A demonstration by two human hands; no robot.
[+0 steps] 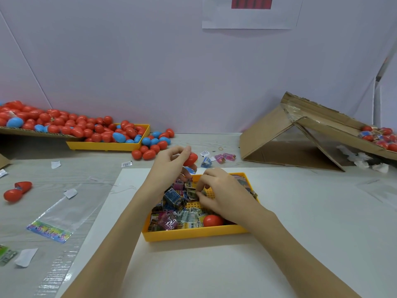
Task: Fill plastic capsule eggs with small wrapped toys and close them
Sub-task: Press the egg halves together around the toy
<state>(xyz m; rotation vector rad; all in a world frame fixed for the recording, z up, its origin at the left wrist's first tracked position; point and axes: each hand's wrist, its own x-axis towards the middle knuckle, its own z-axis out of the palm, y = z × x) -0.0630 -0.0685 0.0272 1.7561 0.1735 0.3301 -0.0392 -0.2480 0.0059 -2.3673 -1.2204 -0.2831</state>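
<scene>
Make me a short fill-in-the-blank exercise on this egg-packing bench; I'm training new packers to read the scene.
1. The left hand holds a ____ capsule egg half above the near yellow tray.
2. The right hand pinches a small wrapped toy over the ____ tray.
3. One closed red egg lies ____ the near tray, among the wrapped toys.
4. The far yellow tray holds red and ____ eggs.

Missing words: red; yellow; inside; blue
</scene>
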